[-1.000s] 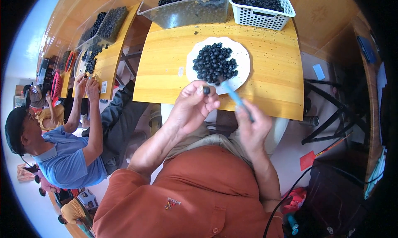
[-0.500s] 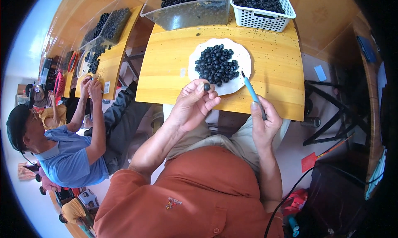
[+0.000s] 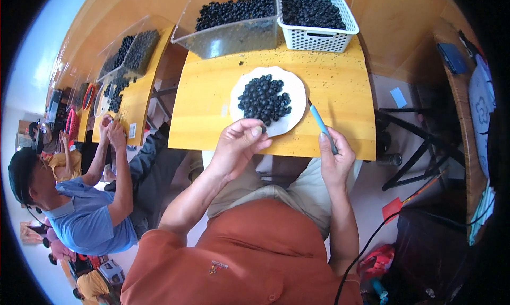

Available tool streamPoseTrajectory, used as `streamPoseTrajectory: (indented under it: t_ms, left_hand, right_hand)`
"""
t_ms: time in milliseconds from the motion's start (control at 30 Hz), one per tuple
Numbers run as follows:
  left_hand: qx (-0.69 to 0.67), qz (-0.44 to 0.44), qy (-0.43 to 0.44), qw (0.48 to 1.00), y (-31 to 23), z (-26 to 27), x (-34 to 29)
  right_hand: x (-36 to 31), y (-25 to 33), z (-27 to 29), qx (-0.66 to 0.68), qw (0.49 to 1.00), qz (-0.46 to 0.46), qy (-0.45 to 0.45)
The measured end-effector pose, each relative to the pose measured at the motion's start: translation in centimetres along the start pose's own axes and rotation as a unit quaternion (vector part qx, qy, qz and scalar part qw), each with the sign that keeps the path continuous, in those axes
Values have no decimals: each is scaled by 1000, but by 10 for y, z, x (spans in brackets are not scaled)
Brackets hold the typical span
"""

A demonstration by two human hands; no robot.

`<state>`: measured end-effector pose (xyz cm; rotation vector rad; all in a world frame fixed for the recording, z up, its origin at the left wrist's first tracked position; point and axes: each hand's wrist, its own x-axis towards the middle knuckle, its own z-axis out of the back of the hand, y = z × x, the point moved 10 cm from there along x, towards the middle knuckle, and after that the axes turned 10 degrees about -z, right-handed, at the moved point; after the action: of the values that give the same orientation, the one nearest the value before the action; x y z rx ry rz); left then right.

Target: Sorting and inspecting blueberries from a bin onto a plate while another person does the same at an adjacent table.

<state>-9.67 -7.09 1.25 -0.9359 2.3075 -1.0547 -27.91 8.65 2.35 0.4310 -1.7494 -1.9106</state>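
My left hand [image 3: 241, 145] pinches a small dark round bead [image 3: 263, 130] between thumb and fingertips, at the near edge of a white scalloped plate [image 3: 295, 87]. A heap of black beads [image 3: 263, 98] lies on the plate; some appear to have holes. In my right hand [image 3: 337, 159] is a slim pen-like tool [image 3: 320, 121] with a light blue shaft and a thin dark tip. Its tip points up and away, just right of the plate, apart from the bead. Where my right fingers wrap it, the tool's lower end is partly hidden.
On the wooden table [image 3: 340, 103] dark crumbs are scattered. A clear bin [image 3: 228, 39] and a white perforated basket [image 3: 319, 39], both full of black beads, stand at its far edge. To the left, a co-worker in a blue shirt [image 3: 85, 215] handles something small at another table.
The view has shifted, so bins and plate appear lower and slightly left. My left hand still pinches the bead, now more hidden by the fingers. My right hand keeps the tool.
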Motion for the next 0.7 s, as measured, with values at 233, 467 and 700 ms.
streamPoseTrajectory:
  t_ms: [233, 467, 700]
  left_hand:
    - [274, -110, 69, 953, -36, -43, 39]
    - [478, -281, 103, 826, -98, -133, 186]
    - [564, -279, 163, 760, -77, -120, 201]
  right_hand:
    - [1, -3, 6, -6, 1000, -22, -1]
    - [-2, -7, 9, 20, 1000, -12, 0]
    - [2, -17, 13, -7, 999, -32, -3]
